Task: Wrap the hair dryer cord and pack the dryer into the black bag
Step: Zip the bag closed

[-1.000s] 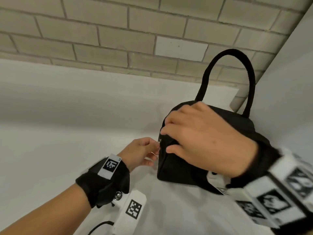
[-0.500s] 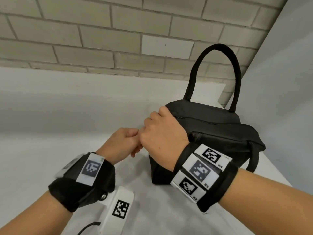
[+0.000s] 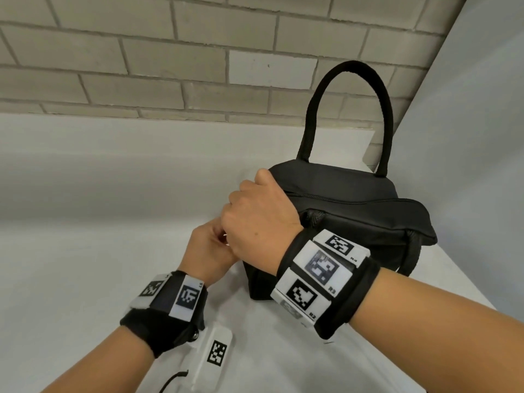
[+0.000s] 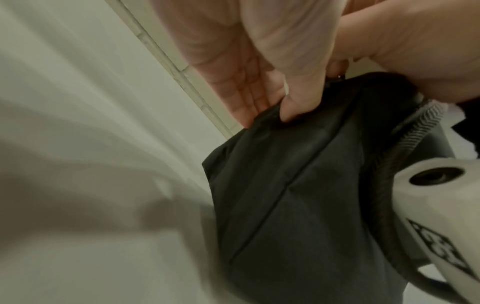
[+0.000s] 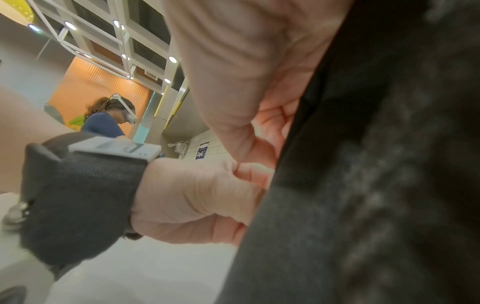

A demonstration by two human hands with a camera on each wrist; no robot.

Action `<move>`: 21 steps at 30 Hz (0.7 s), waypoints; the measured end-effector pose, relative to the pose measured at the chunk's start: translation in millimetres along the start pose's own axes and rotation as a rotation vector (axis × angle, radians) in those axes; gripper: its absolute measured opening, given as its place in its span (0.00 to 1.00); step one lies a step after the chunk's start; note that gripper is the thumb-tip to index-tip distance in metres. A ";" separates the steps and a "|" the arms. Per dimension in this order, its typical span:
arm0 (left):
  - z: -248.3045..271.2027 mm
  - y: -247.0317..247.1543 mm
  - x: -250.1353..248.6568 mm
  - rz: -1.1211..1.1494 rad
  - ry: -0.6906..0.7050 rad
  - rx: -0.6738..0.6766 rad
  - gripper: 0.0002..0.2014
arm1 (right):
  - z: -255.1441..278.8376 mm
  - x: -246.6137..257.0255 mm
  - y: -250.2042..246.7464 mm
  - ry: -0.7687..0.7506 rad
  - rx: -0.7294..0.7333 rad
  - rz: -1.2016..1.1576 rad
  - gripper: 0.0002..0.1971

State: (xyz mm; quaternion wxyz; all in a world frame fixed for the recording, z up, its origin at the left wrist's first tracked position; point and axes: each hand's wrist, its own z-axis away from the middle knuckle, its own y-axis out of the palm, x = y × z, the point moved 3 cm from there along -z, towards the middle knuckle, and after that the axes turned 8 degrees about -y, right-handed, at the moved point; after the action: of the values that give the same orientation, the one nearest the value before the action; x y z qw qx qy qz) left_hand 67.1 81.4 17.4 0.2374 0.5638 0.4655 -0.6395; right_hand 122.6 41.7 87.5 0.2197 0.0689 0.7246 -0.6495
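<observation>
The black bag (image 3: 354, 222) stands on the white table (image 3: 85, 279), its top zipper line drawn closed and one handle (image 3: 348, 109) upright. My left hand (image 3: 209, 251) is at the bag's left end. The left wrist view shows its fingers (image 4: 259, 98) pinching a fold of the bag's fabric (image 4: 285, 185). My right hand (image 3: 255, 217) curls over the top left corner, its fingertips at a small metal zipper pull (image 4: 339, 76). The two hands touch. The hair dryer and its cord are not in view.
A brick wall (image 3: 170, 66) runs behind the table and a pale panel (image 3: 467, 137) closes in the right side just behind the bag. In the right wrist view a person wearing a headset (image 5: 109, 117) stands far off in the room.
My right hand has left the top of the bag and come round to its left end, wrist turned over. My left hand stayed at that end, and the two now touch.
</observation>
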 end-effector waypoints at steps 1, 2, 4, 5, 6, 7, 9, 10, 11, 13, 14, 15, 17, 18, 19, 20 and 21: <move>0.4 0.5 -1.4 -0.007 0.000 -0.009 0.28 | -0.6 -0.3 -1.0 -0.002 -0.007 -0.008 0.20; 1.3 0.6 -1.5 0.001 -0.007 -0.015 0.28 | -0.4 -1.5 -4.0 0.008 -0.021 -0.025 0.20; 2.3 0.4 1.7 0.051 -0.034 -0.004 0.26 | 0.1 -7.3 -10.6 0.039 -0.070 -0.008 0.20; 2.2 0.0 4.8 0.079 -0.046 0.014 0.22 | 1.4 -11.0 -18.2 0.078 -0.094 -0.003 0.21; 1.9 0.1 7.8 0.110 -0.053 0.029 0.18 | 3.8 -16.2 -26.8 0.129 -0.136 -0.021 0.22; 1.5 0.5 10.2 0.142 -0.057 0.037 0.15 | 6.3 -22.1 -32.1 0.161 -0.153 -0.068 0.22; -0.3 0.8 14.2 0.194 -0.058 0.042 0.14 | 11.4 -31.1 -30.9 0.181 -0.146 -0.106 0.18; -1.1 1.5 14.9 0.208 -0.057 0.042 0.14 | 14.9 -35.7 -28.8 0.202 -0.147 -0.130 0.17; -1.5 2.0 14.8 0.213 -0.054 0.043 0.13 | 17.6 -39.9 -28.5 0.219 -0.152 -0.148 0.16; -2.6 1.9 14.2 0.209 -0.040 0.043 0.11 | 21.0 -47.4 -23.2 0.262 -0.158 -0.212 0.13; -3.1 1.7 14.6 0.209 -0.035 0.041 0.10 | 21.9 -50.9 -21.0 0.287 -0.173 -0.277 0.12; -3.5 1.6 14.7 0.208 -0.033 0.041 0.10 | 22.5 -53.5 -19.8 0.313 -0.180 -0.353 0.11; -4.0 1.8 14.0 0.194 -0.029 0.049 0.09 | 22.0 -58.0 -19.7 0.344 -0.201 -0.493 0.10; -3.6 1.9 12.1 0.178 -0.023 0.066 0.08 | 21.3 -58.6 -19.9 0.340 -0.207 -0.518 0.09; -2.8 1.4 8.9 0.166 -0.010 0.079 0.09 | 20.5 -57.7 -21.9 0.323 -0.215 -0.522 0.09; -2.0 -0.2 4.4 0.168 0.010 0.080 0.09 | 19.4 -56.9 -23.9 0.303 -0.229 -0.507 0.09; -1.3 -2.3 -1.0 0.183 0.033 0.069 0.11 | 19.0 -55.4 -25.8 0.285 -0.235 -0.470 0.10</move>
State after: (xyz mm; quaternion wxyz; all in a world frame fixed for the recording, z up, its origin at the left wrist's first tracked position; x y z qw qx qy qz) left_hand 66.1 83.4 19.2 0.2674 0.6224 0.3937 -0.6213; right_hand 166.5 29.7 132.5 -0.0341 -0.0363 0.8146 -0.5779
